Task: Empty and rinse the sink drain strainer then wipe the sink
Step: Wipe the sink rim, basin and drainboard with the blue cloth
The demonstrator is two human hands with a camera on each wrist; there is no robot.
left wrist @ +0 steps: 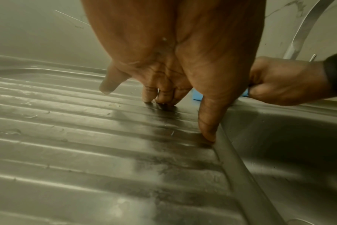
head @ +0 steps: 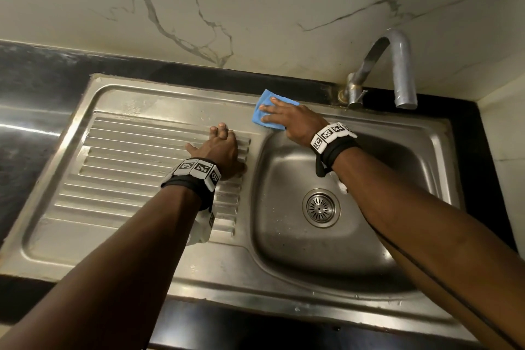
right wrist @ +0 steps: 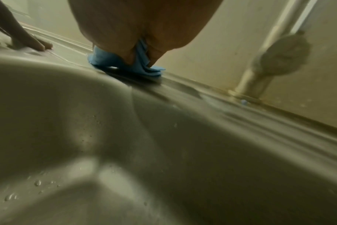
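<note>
Pressing down on a blue cloth (head: 268, 111), the right hand (head: 292, 119) keeps its fingers (head: 268, 107) straight and flat on top of it. The cloth lies on the back rim of the sink (head: 437, 133), left of the tap (head: 377, 71). The left hand (head: 220, 150) rests on the ridged drainboard (head: 127, 167), fingers spread and loose, holding nothing. The round strainer (head: 321, 207) sits in the drain hole at the bottom of the bowl.

Black stone countertop (head: 34, 111) carries inset stainless steel sink unit (head: 437, 133); folded blue cloth (head: 260, 111) lies on the unit's back rim, beside its basin.
</note>
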